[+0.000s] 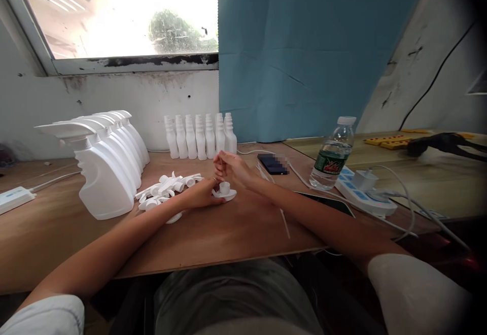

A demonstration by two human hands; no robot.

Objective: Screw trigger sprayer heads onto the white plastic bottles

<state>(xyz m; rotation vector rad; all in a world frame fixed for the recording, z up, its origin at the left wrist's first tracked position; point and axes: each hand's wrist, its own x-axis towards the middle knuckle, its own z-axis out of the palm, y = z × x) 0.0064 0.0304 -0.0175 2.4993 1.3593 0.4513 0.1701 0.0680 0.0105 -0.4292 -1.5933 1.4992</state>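
Note:
My left hand (203, 193) is closed on a small white plastic part (225, 191), a round cup on a flat curved base, low over the brown table (213, 238). Just above the cup is my right hand (233, 167), its fingers pinched together; whatever they hold is too small to name. A loose pile of white plastic pieces (163, 189) lies to the left of my left hand. Behind both hands, several slim white bottles (200, 139) stand in a row against the wall.
Several large white spray bottles (106, 172) stand at left. On the right are a phone (273, 164), a water bottle (332, 157), a power strip (363, 193) with cables, and a dark flat device (327, 203) partly under my right forearm. A white adapter (15, 199) sits far left.

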